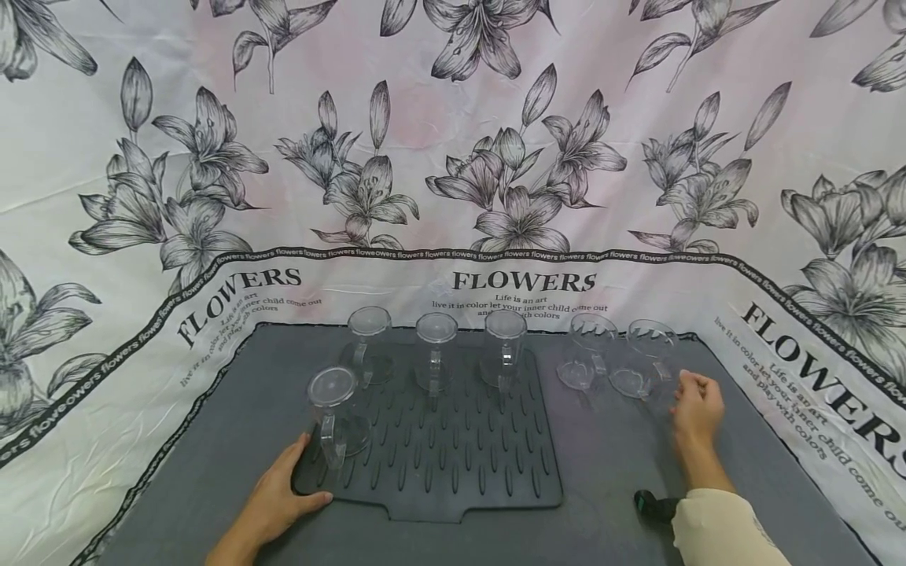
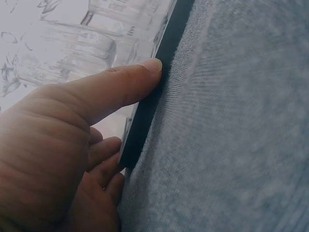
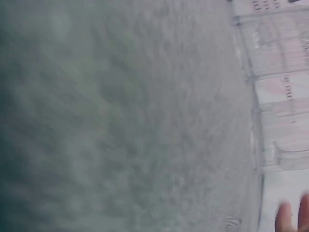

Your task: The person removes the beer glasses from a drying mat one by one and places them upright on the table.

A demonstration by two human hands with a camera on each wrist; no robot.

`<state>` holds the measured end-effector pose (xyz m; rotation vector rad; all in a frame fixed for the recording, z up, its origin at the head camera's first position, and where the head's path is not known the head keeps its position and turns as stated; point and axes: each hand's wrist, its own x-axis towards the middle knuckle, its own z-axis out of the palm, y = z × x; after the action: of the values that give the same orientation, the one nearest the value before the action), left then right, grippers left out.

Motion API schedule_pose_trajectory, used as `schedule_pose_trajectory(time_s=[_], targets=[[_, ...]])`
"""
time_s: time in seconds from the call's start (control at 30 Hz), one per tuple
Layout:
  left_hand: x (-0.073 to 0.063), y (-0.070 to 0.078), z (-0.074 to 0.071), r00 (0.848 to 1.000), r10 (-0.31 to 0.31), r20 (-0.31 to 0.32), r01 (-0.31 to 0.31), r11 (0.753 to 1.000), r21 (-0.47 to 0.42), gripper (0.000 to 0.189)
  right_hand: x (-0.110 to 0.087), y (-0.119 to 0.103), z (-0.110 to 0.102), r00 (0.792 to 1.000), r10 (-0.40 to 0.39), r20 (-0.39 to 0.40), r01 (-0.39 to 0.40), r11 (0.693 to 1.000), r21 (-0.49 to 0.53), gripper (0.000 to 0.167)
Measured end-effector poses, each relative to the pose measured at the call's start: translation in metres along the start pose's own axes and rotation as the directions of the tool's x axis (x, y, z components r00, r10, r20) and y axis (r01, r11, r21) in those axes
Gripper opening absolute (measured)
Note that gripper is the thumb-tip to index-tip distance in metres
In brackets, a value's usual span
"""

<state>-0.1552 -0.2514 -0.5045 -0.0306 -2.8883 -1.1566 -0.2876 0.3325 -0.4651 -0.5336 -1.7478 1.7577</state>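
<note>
A dark ribbed drying mat [image 1: 453, 464] lies on the grey cloth. My left hand [image 1: 272, 499] grips its front left corner, thumb along the front edge and fingers at the left side. In the left wrist view, the thumb [image 2: 116, 89] presses the mat's edge [image 2: 145, 116]. Just beyond that hand, a clear glass mug [image 1: 333, 387] stands upside down on the mat. My right hand [image 1: 697, 409] hovers at the right, loosely bent and holding nothing. Nearest to it is an upright clear mug [image 1: 647, 339]; another upright mug [image 1: 591, 332] stands to that one's left.
Along the mat's back edge stand three more upside-down mugs: a left one [image 1: 369, 324], a middle one [image 1: 436, 328] and a right one [image 1: 506, 323]. A small black object [image 1: 654, 507] lies by the right sleeve. Behind rises a flower-printed curtain [image 1: 396, 173].
</note>
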Motion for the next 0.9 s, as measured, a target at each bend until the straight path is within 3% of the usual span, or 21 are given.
schedule_pose_trajectory(time_s=[0.13,0.33,0.6,0.77,0.9], targets=[[0.000,0.001,0.000,1.000,0.002,0.002,-0.002,1.000,-0.005,0.109,-0.008,-0.010,-0.005,0.986,-0.103,-0.129,0.112,0.992,0.064,0.007],[-0.001,0.004,-0.001,1.000,-0.015,0.013,0.015,1.000,0.003,0.109,-0.029,-0.037,-0.006,0.965,-0.197,-0.175,0.226,0.961,0.161,0.006],[-0.002,0.001,0.000,1.000,-0.004,0.010,0.004,1.000,0.007,0.108,-0.078,-0.075,0.004,0.945,-0.318,-0.074,0.327,0.920,0.217,0.009],[-0.002,0.001,0.000,1.000,-0.003,0.007,0.003,1.000,-0.005,0.108,-0.108,-0.092,0.018,0.925,-0.377,0.040,0.336,0.864,0.375,0.011],[-0.001,0.001,0.000,1.000,-0.003,0.009,0.003,1.000,-0.006,0.108,-0.125,-0.102,0.026,0.891,-0.434,0.131,0.329,0.817,0.473,0.013]])
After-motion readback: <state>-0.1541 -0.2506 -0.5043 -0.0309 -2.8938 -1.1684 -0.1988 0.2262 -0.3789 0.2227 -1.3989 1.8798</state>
